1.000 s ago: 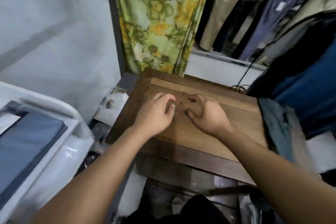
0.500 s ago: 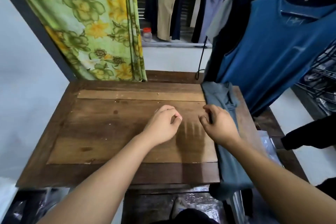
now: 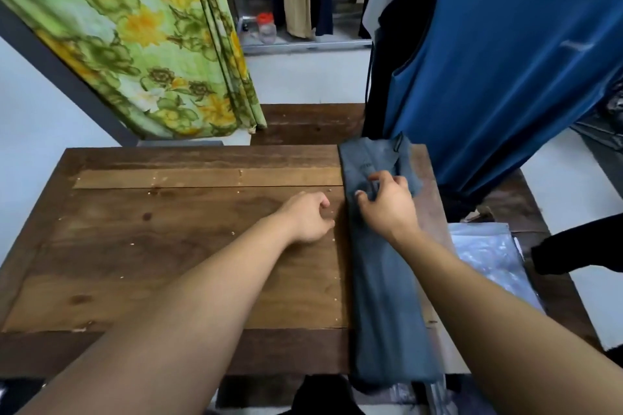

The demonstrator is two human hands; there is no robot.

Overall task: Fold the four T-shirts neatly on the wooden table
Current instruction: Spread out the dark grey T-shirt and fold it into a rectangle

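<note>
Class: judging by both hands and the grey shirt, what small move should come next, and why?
Probably drag the grey T-shirt leftward onto the bare wooden table. The right hand pinches its fabric, it lies in a narrow strip along the table's right edge, and the left hand beside it holds nothing.

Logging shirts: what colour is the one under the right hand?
Plain grey-blue T-shirt; the head view shows it clearly.

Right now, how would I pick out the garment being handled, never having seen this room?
Find the wooden table in the middle. Along its right side lies a long narrow strip of cloth, pinched by the right hand. It is the grey-blue T-shirt, lying flat, unlike the brighter blue top hanging behind it.
</note>
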